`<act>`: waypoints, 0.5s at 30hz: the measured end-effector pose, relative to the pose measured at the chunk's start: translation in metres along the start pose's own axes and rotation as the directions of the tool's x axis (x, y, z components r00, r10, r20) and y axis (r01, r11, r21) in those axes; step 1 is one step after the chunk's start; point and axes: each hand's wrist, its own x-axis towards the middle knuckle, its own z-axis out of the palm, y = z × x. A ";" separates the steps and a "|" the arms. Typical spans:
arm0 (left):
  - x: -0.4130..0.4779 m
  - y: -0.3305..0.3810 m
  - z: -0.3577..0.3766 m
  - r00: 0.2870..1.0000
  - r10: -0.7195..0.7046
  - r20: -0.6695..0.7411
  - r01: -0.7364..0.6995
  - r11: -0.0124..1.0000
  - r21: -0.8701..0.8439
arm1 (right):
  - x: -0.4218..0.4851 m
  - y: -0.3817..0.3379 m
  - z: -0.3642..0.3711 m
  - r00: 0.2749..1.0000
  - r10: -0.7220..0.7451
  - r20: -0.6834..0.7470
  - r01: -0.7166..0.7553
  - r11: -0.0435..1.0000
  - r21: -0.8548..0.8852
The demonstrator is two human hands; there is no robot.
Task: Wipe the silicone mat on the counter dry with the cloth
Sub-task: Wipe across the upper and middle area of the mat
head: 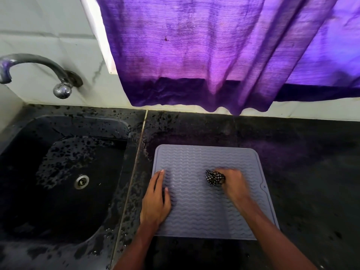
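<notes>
Left hand (155, 199) flat, fingers straight, palm down, right hand (232, 182) blurred, grip curled round the cloth (214, 178)

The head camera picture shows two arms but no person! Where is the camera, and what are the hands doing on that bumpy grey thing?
The camera sits on the person's head and looks down, so you see only their own arms, as if through their eyes. There is no robot here, just two bare hands. The bumpy grey thing is a silicone mat lying on a black counter. The left hand lies flat on the mat's left edge with its fingers straight, probably to keep the mat from sliding. The right hand grips a bunched black-and-white checked cloth and presses it on the mat. That hand looks blurry, so it is likely rubbing. Left of the mat is a wet, dark sink, with a metal tap on the wall above it. A purple curtain hangs behind.
</notes>
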 end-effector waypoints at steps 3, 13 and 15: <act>0.000 -0.001 0.000 1.000 -0.015 0.005 0.015 1.000 -0.019 | 0.006 -0.015 -0.006 1.000 -0.019 -0.010 0.019 1.000 0.019; 0.001 0.000 -0.002 0.998 -0.057 0.031 0.060 0.995 -0.075 | 0.002 -0.048 0.022 0.998 -0.045 0.048 0.042 0.997 0.071; 0.001 0.000 -0.002 0.998 -0.052 0.027 0.054 0.995 -0.079 | 0.007 -0.058 0.015 0.997 -0.027 0.075 0.024 0.999 0.049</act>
